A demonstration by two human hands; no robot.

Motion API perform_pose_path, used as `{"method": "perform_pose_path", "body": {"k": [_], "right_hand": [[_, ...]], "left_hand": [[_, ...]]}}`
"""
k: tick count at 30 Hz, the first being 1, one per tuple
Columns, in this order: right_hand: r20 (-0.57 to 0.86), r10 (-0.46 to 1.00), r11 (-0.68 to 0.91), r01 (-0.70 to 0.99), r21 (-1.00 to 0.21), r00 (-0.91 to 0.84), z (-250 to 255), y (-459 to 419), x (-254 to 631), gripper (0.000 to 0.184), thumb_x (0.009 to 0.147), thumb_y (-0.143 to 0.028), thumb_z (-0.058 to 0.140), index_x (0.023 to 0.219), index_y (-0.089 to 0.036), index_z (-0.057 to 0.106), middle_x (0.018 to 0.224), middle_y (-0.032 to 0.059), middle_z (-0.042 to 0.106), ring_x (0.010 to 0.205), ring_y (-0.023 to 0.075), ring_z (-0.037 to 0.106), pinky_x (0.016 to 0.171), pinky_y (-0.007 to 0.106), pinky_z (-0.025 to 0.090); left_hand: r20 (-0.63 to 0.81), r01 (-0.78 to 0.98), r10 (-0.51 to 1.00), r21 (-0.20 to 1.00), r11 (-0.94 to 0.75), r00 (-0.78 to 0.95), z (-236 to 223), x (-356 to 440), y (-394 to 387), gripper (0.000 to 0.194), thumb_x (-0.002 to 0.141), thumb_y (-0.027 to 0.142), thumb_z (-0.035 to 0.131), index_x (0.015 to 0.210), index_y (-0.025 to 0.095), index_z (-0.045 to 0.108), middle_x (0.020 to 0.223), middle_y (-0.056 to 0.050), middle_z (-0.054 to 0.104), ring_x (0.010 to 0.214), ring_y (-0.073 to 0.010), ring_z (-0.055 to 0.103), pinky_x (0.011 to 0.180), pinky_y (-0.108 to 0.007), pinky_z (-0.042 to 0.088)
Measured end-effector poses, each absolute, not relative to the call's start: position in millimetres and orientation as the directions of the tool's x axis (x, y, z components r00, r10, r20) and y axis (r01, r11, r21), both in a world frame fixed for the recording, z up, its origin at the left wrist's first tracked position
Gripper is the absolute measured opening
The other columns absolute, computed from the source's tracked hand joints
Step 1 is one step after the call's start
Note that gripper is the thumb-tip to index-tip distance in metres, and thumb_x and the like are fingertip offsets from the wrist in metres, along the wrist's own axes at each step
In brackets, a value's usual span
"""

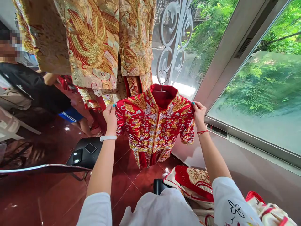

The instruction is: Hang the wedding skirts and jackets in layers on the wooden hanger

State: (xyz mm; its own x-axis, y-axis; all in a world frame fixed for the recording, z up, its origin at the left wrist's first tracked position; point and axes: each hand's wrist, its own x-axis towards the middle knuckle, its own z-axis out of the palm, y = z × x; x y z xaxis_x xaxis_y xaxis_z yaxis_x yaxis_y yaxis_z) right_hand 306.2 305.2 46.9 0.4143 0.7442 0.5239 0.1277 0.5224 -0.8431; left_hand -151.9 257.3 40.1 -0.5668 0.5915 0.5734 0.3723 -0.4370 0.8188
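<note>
A small red jacket [154, 125] with gold embroidery hangs on a wire hanger [162, 84] in front of me. My left hand [110, 116] pinches its left shoulder, fingers closed on the cloth; a white band sits on that wrist. My right hand [198, 113] grips the right shoulder, with a red string round the wrist. The jacket is spread flat between both hands, sleeves drooping.
Large gold and red embroidered garments [94, 44] hang above left. A person in a black shirt [33, 88] sits at left. A dark chair [82, 153] stands on the red tiled floor. Folded red and cream cloth [195, 182] lies by my lap. Window [258, 94] at right.
</note>
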Motion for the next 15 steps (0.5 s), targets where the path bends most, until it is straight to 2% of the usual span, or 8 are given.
{"method": "perform_pose_path", "body": {"k": [3,7,9,12,15], "right_hand": [[0.559,0.715,0.545,0.166,-0.822,0.421,36,304,304,0.037,0.073,-0.053,0.072,0.084,-0.018,0.075,0.084,0.0051,0.073,0.082,0.0199,0.065,0.080,0.034,0.051],[0.537,0.717,0.483,0.239,-0.842,0.444,27,305,300,0.043,0.078,-0.059,0.065,0.085,-0.017,0.075,0.089,0.0071,0.075,0.085,0.0220,0.066,0.082,0.036,0.052],[0.527,0.741,0.466,0.246,-0.850,0.416,28,303,301,0.046,0.078,-0.060,0.064,0.089,-0.017,0.075,0.093,0.0088,0.076,0.090,0.0235,0.067,0.084,0.038,0.052],[0.506,0.792,0.457,0.218,-0.862,0.342,24,289,308,0.049,0.080,-0.060,0.063,0.103,-0.017,0.074,0.109,0.0112,0.075,0.101,0.0247,0.066,0.090,0.038,0.052],[0.471,0.781,0.436,0.182,-0.881,0.410,-4,258,310,0.051,0.083,-0.056,0.060,0.120,-0.021,0.066,0.126,0.0106,0.068,0.113,0.0230,0.063,0.097,0.038,0.051]], "left_hand": [[0.605,0.424,0.550,0.796,-0.431,-0.576,19,-144,246,0.025,0.090,0.036,0.053,0.074,0.016,0.058,0.074,0.000,0.055,0.077,-0.0144,0.053,0.080,-0.027,0.047],[0.496,0.383,0.607,0.868,-0.317,-0.621,0,-131,247,0.029,0.093,0.039,0.052,0.077,0.016,0.060,0.074,0.000,0.057,0.080,-0.0161,0.057,0.081,-0.028,0.049],[0.494,0.386,0.619,0.868,-0.311,-0.611,3,-126,249,0.027,0.093,0.038,0.052,0.081,0.016,0.062,0.078,-0.002,0.059,0.085,-0.0176,0.060,0.083,-0.030,0.050],[0.590,0.477,0.536,0.806,-0.350,-0.604,-1,-116,233,0.022,0.093,0.029,0.049,0.097,0.015,0.065,0.102,-0.008,0.063,0.101,-0.0199,0.061,0.092,-0.032,0.050],[0.636,0.557,0.366,0.772,-0.307,-0.680,-40,-98,191,0.028,0.091,0.024,0.049,0.116,0.016,0.060,0.126,-0.014,0.054,0.113,-0.0217,0.056,0.099,-0.037,0.048]]}}
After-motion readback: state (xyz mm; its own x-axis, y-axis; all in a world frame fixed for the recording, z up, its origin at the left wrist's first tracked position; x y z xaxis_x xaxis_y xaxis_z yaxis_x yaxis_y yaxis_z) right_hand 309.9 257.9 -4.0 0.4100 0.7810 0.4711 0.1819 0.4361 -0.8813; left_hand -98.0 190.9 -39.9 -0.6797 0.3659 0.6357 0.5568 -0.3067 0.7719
